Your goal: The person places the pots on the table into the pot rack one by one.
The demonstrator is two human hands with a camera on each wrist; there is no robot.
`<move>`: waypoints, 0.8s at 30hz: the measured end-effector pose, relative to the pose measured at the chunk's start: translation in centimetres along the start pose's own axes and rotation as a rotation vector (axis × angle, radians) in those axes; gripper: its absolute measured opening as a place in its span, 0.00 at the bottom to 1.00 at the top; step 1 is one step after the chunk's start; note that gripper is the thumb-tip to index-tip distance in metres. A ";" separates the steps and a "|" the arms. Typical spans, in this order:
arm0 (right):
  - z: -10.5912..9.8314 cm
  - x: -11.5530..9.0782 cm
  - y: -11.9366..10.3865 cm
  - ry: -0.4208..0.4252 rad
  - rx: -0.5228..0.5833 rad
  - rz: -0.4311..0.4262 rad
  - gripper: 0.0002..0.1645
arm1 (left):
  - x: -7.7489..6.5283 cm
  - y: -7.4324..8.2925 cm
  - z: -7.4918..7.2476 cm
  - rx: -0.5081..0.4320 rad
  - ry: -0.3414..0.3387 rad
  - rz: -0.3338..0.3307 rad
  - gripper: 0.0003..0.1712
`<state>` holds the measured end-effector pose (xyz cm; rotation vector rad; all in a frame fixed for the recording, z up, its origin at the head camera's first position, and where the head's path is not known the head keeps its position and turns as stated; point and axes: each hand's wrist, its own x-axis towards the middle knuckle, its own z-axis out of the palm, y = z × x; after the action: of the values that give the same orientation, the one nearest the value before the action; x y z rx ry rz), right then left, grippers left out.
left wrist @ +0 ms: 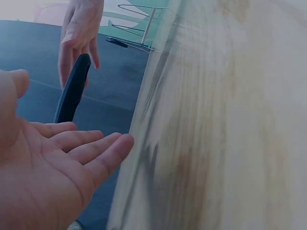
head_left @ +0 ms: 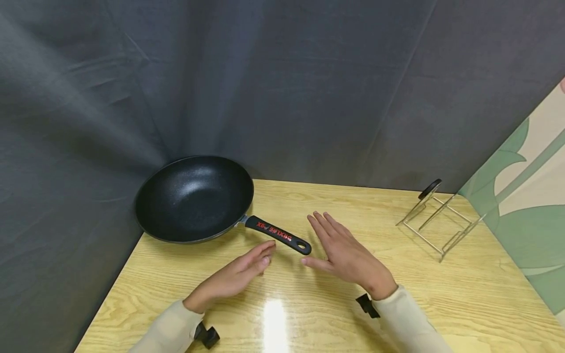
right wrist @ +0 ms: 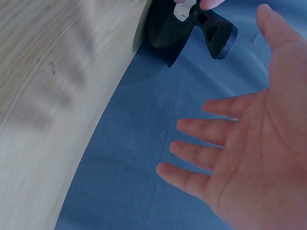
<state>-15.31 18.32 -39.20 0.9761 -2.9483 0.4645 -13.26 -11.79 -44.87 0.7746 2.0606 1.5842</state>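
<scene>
A black wok (head_left: 194,201) stands at the table's back left, its long black handle (head_left: 278,234) with red lettering pointing right and toward me. Just in front of the handle is my left hand (head_left: 234,274), fingers extended and nothing in it. To the right of the handle's end my right hand (head_left: 346,255) hovers with straight fingers and the thumb apart. In the left wrist view the handle (left wrist: 73,88) shows beyond the left fingertips. The right wrist view shows the right palm (right wrist: 259,153) bare, with the handle (right wrist: 218,36) above it.
A wire rack (head_left: 441,225) with a black-tipped upright stands at the back right of the wooden table (head_left: 309,314). Behind the table hangs a dark grey curtain (head_left: 309,98). A green and cream leaf-patterned panel (head_left: 529,196) borders the right side.
</scene>
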 end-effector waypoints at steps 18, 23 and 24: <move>0.9 2.0 -1.0 -0.003 0.006 -0.046 0.58 | 1.8 -2.2 1.1 -0.625 0.198 -0.005 0.40; 0.9 2.5 -1.3 -0.020 0.012 -0.037 0.60 | 2.7 -2.3 1.4 -0.754 0.302 0.017 0.36; 0.9 2.6 -1.3 -0.027 0.016 -0.032 0.60 | 2.9 -2.3 1.5 -0.772 0.317 0.023 0.36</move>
<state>-16.56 15.55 -39.42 1.0368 -2.9523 0.4780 -14.85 -9.23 -47.43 0.2704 1.3980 2.3897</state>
